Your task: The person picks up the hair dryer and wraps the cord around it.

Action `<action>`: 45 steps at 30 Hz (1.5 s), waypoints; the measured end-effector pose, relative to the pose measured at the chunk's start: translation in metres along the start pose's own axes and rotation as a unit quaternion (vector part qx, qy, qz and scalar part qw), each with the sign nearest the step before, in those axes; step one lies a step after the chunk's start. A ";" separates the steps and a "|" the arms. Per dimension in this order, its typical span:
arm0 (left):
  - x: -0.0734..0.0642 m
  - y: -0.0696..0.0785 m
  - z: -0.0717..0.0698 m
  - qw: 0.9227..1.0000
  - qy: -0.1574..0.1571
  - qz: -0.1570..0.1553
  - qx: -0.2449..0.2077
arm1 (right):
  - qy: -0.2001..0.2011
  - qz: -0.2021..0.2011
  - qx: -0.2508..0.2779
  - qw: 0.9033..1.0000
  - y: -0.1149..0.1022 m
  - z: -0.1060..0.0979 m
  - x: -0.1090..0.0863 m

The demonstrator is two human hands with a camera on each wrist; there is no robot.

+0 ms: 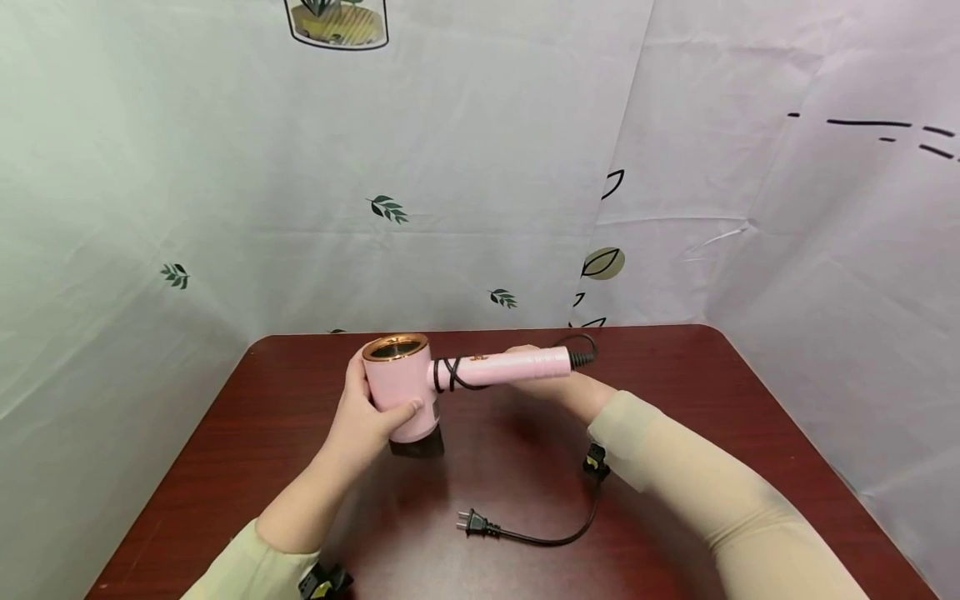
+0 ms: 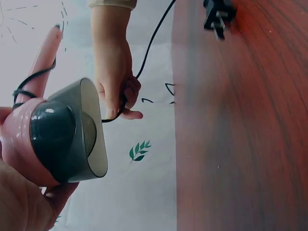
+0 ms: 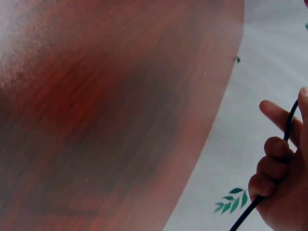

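Note:
A pink hair dryer (image 1: 397, 392) with a gold ring is held over the table by my left hand (image 1: 367, 412), fingers and thumb around its barrel. Its handle (image 1: 525, 365) points right, with black cord wound in crossing turns near the barrel. A dark nozzle (image 2: 91, 132) shows on the barrel's lower end in the left wrist view. Behind the handle, my right hand (image 2: 115, 79) grips the black cord (image 3: 291, 120), fingers curled round it and the index finger extended. In the head view the handle mostly hides this hand. The cord's two-prong plug (image 1: 476, 522) hangs low in front.
A dark red wooden table (image 1: 247, 467) lies under both hands. Pale cloth (image 1: 465, 150) with printed leaves rises behind it and at both sides. Small black wrist devices (image 1: 596, 461) sit at the sleeves.

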State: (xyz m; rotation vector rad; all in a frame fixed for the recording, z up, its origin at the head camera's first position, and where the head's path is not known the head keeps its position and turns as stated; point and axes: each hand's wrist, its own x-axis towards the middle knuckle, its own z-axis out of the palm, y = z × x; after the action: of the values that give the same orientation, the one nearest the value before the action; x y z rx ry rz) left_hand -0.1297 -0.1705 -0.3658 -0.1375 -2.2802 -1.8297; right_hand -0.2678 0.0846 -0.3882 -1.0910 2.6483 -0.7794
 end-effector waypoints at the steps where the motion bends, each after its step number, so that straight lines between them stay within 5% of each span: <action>1: 0.002 0.000 0.000 1.000 0.007 -0.002 -0.005 | 0.013 -0.019 -0.021 0.999 -0.001 0.002 -0.001; 4: 0.007 0.001 0.001 1.000 0.024 -0.009 -0.018 | 0.043 -0.034 -0.103 0.993 -0.003 0.005 -0.001; 8: 0.014 0.000 0.002 0.999 0.042 -0.017 -0.025 | 0.064 0.035 -0.164 0.984 -0.005 0.008 0.002; 17: 0.027 -0.005 0.006 0.995 0.096 -0.013 -0.023 | 0.083 0.000 -0.272 0.959 -0.005 0.012 0.002; 28: 0.037 -0.017 0.005 0.987 0.156 -0.016 0.022 | 0.109 -0.066 -0.328 0.936 -0.014 0.028 -0.003; 35: 0.041 -0.024 0.002 0.984 0.170 -0.027 0.052 | 0.120 -0.121 -0.365 0.915 -0.028 0.033 -0.013; 45: 0.042 -0.035 0.006 0.977 0.169 -0.031 0.130 | 0.120 -0.171 -0.388 0.897 -0.040 0.030 -0.026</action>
State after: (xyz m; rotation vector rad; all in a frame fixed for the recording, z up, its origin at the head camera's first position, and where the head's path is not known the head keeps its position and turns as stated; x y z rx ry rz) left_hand -0.1783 -0.1752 -0.3907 0.2693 -2.2676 -1.4298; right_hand -0.2141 0.0667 -0.3936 -1.7697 3.1026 0.1896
